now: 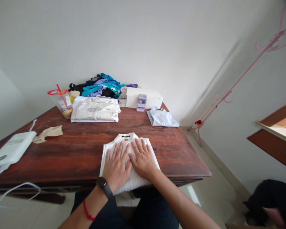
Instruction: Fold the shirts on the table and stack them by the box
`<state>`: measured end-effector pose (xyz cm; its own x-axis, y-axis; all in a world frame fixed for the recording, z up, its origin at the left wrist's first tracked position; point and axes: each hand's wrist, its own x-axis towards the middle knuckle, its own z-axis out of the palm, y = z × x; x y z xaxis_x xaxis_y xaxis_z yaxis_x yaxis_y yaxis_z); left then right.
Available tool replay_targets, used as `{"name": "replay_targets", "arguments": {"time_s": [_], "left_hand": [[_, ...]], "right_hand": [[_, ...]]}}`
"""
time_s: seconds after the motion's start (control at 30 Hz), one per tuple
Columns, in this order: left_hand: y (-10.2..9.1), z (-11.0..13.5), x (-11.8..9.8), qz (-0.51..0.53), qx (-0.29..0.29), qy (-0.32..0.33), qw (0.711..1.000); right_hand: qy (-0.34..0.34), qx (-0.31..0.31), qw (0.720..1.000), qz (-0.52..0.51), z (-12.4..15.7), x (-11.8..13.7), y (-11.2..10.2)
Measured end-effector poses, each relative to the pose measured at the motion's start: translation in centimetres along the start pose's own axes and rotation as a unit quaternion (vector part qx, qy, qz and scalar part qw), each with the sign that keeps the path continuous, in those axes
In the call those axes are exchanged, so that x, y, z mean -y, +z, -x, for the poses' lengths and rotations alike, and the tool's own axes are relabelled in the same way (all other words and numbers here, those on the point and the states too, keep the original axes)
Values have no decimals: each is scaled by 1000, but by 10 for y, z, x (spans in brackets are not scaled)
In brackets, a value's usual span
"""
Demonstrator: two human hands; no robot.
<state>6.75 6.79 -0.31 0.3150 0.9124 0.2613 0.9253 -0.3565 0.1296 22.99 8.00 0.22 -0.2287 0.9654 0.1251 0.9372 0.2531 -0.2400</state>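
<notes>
A white ribbed shirt (139, 181), its sides folded in, lies at the front edge of the table with its collar away from me and its lower end over the edge. Flat on its left half rests my left hand (117, 163), fingers spread. My right hand (143, 158) presses flat on the right half, its thumb close to the left thumb. Neither hand grips anything. A dark label shows inside the collar.
Folded white clothes (95, 109), a plastic cup with a straw (63, 103), a pile of clothes (105, 86), a white box (145, 97) and a folded light-blue garment (163, 117) stand farther back. A white power bank (13, 149) lies left on the wooden table (181, 152); a pink coat rack (240, 76) stands right.
</notes>
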Motion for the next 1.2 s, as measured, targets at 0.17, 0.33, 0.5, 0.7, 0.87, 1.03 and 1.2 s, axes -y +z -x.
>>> {"name": "replay_targets", "arguments": {"time_s": [0.17, 0.33, 0.5, 0.7, 0.87, 1.03, 1.2], "left_hand": [[-5, 2, 13, -4, 14, -36, 999], [-1, -13, 27, 5, 49, 5, 999], [9, -71, 37, 25, 94, 40, 994], [23, -144, 44, 20, 131, 45, 990], [31, -152, 48, 4, 115, 47, 992], [33, -147, 51, 4, 112, 26, 993], [21, -148, 45, 0, 144, 15, 989]], "right_hand": [[11, 10, 1000, 0, 2, 0, -2], [39, 15, 999, -4, -3, -4, 1], [97, 22, 995, 3, -35, -20, 3], [129, 45, 991, 0, -85, -49, -3], [110, 29, 993, -3, -90, -74, -5], [136, 33, 990, -5, -83, -85, -2], [141, 38, 989, -18, -82, -78, -8]]}}
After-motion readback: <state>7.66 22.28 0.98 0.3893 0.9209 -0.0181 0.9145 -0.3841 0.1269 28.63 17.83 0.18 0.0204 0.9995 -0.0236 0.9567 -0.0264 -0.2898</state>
